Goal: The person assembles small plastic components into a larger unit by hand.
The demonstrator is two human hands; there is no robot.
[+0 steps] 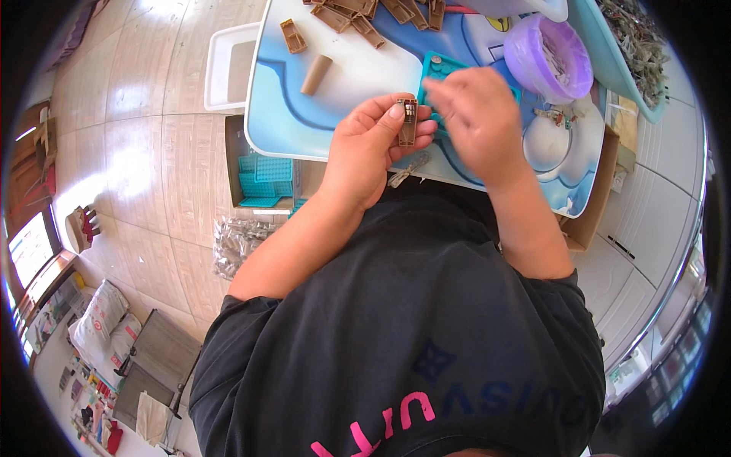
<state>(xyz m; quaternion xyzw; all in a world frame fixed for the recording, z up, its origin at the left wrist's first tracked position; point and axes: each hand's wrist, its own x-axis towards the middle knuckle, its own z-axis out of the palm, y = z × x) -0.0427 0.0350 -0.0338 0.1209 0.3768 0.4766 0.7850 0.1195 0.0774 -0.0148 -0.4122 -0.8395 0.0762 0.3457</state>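
My left hand (365, 141) is closed around a small brown plastic casing (407, 135), thumb on its top end. Dark and shiny small parts show inside the casing's upper half. Just to the right, my right hand (480, 118) hovers over a teal tray (432, 68) with round pockets, partly covering it. Motion blurs its fingers, so whether they pinch anything does not show. A brown half-round shell (317, 75) lies on the blue and white table (278, 122), left of my hands. Beyond it are a single open brown casing (292, 36) and a pile of similar casings (354, 15).
A purple bowl (567, 84) with pale pieces stands at the right, beside a larger teal basin (647, 95) of small parts. A cable (409, 169) lies at the near edge. Left of the table are a white bin (215, 68) and a box with teal trays (263, 183).
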